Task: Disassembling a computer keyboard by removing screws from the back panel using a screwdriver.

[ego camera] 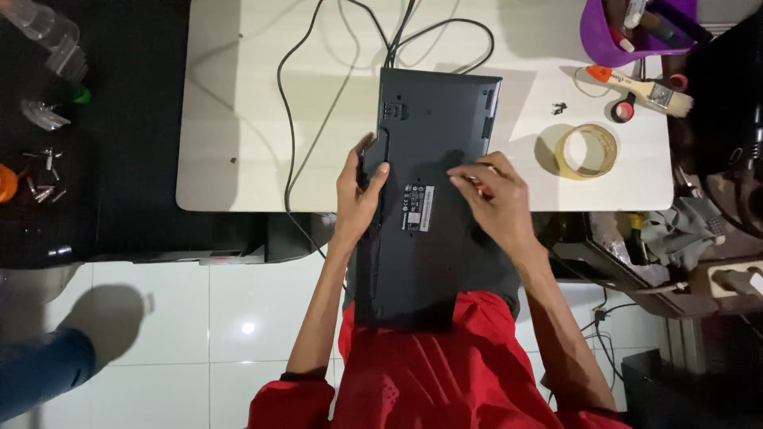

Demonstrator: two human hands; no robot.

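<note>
While the upturned black keyboard [425,199] is overhanging the bench's [238,119] near edge, the left hand [358,195] is gripping its side; the right hand [493,202] is pinching something small, hard to make out, against it.

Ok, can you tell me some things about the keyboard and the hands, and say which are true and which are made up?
1. The keyboard lies with its underside up. True.
2. The left hand grips the keyboard's left edge. True.
3. The right hand is lifting the tape roll. False: it rests on the keyboard's back, and the roll lies alone on the table.
4. The brush sits inside the purple tub. False: it lies on the table beside the tub.
5. The keyboard's near end reaches off the table, over the person's lap. True.
</note>
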